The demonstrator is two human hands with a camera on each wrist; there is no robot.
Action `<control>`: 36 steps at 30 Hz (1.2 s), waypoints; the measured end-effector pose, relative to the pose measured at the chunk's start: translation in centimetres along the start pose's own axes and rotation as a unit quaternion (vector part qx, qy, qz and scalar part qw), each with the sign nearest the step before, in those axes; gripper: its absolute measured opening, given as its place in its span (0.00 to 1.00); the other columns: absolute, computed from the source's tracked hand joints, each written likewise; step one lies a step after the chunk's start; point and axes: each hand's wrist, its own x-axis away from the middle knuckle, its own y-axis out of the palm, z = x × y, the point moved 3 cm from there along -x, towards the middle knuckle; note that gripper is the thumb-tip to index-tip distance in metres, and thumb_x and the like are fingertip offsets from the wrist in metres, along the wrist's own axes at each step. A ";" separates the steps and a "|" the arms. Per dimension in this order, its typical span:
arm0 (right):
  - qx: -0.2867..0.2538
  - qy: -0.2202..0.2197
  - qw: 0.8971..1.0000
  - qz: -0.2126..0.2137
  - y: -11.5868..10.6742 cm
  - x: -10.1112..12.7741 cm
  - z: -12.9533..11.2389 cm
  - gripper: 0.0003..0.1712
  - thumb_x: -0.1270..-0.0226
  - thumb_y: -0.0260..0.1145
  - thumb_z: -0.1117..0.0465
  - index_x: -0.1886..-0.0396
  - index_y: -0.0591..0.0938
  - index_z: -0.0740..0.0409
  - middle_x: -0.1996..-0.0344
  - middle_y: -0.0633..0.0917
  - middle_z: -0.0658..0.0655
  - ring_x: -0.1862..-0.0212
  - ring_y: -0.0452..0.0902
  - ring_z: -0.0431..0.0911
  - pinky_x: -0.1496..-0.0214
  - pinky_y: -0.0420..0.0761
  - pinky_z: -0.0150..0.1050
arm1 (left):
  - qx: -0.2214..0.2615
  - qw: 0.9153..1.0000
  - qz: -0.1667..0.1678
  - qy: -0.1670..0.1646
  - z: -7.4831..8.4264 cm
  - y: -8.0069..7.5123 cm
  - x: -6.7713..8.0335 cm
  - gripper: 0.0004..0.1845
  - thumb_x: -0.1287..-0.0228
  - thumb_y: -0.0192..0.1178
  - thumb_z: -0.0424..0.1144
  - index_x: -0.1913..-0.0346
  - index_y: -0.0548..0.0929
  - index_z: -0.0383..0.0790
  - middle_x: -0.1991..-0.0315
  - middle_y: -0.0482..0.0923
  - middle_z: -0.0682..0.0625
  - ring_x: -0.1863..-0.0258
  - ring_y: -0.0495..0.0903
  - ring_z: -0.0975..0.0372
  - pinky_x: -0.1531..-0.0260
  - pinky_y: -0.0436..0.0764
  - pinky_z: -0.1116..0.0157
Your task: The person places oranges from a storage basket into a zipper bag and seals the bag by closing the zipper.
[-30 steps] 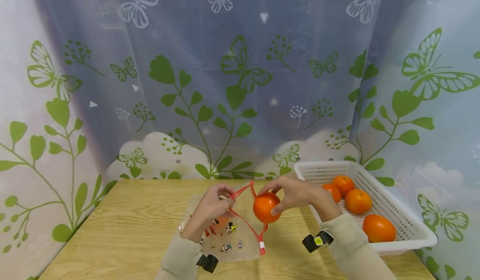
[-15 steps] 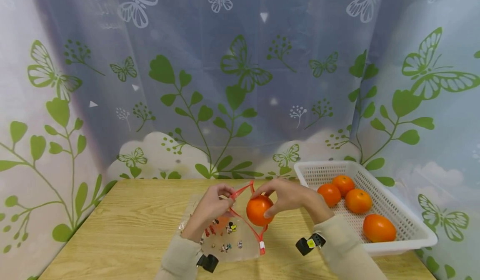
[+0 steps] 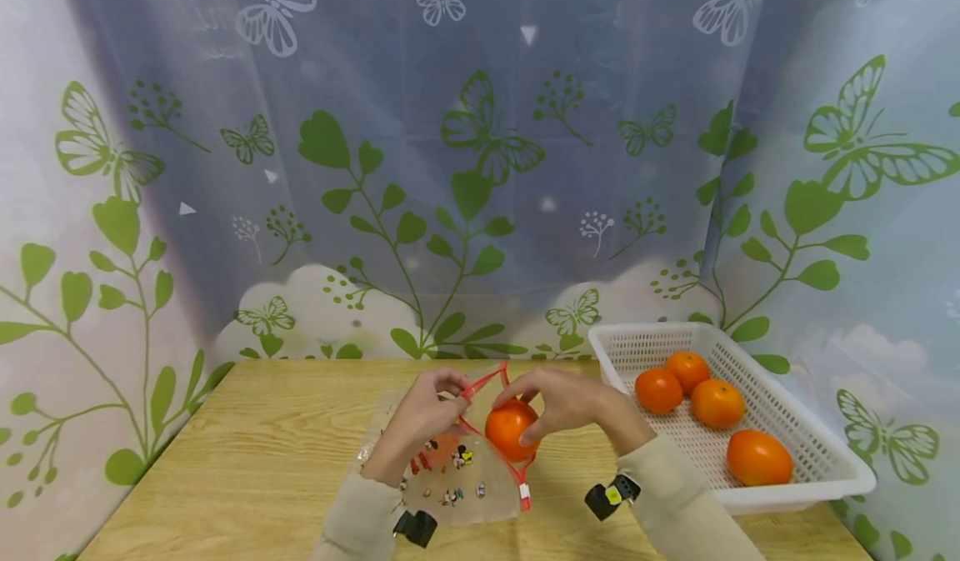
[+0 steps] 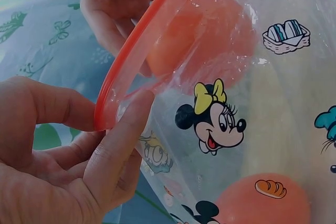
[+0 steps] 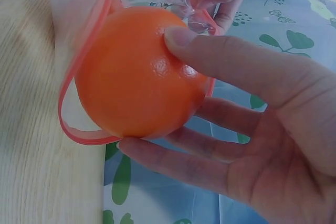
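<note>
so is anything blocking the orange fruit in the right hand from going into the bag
Nothing visible is. The right hand holds the orange fruit at the open mouth of the bag, and the left hand pinches its red rim; another fruit shows deeper inside, clear of the opening.

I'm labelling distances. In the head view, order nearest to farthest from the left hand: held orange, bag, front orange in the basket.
1. Bag: pinched by the left hand.
2. Held orange: in the right hand, at the bag's mouth.
3. Front orange: right side, inside the basket.
</note>
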 end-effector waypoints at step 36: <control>-0.037 0.034 0.999 -0.011 -0.5 0.3 0.6 0.28 0.41 0.80 0.59 0.40 0.86 0.49 0.38 0.85 0.55 0.39 0.82 0.59 0.41 0.86 0.50 | 0.010 1.000 0.021 -0.006 0.4 0.0 0.1 0.08 0.29 0.55 0.26 0.51 0.81 0.31 0.60 0.79 0.41 0.73 0.82 0.59 0.69 0.91 0.61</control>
